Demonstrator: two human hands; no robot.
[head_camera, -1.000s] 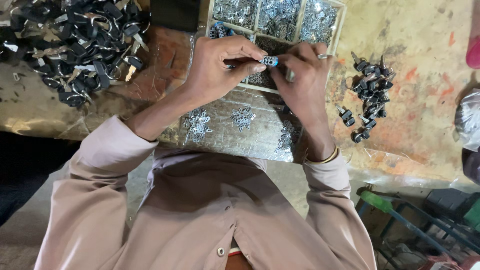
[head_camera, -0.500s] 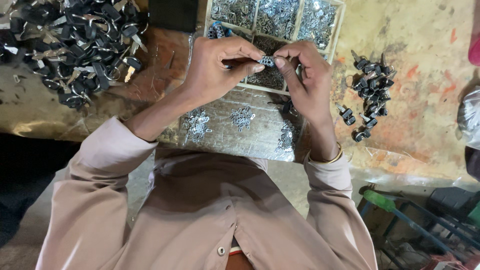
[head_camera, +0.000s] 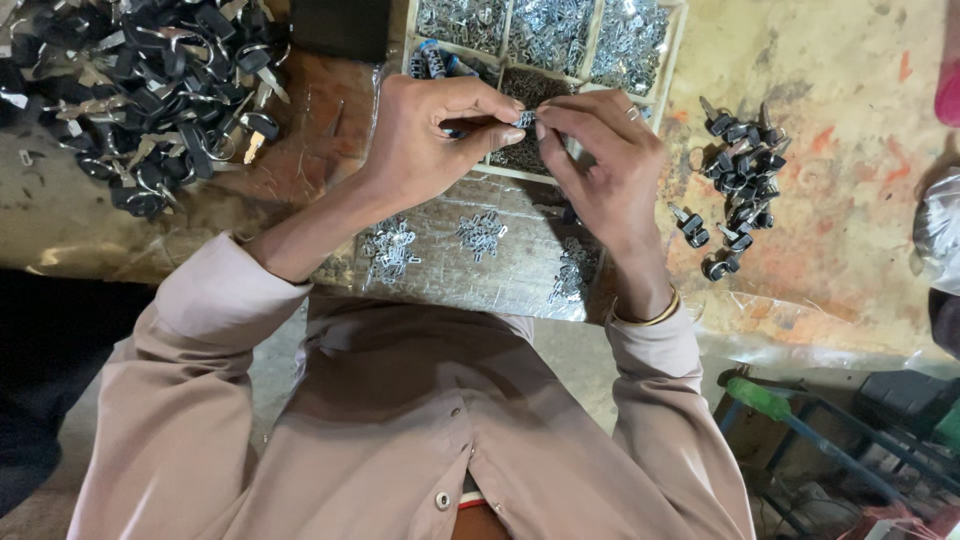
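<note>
Nearest, small heaps of silvery clips are scattered on a worn workbench. Above them, a small metal part is pinched between the fingertips of the left hand and right hand, over a compartmented tray. Black-headed keys are piled far left; lock pieces lie right.

We note a small bright metal part, shiny. At twelve o'clock, a pale bare-wood tray with glinting metal bits. At ten o'clock, a heap of keys: matt black plastic heads, dull metal blades. At three o'clock, small locks, dark with metal sheen. The table looks rough, stained, with glossy clear plastic film. Shirt: soft matt cloth. Thin polished metal bangle.
</note>
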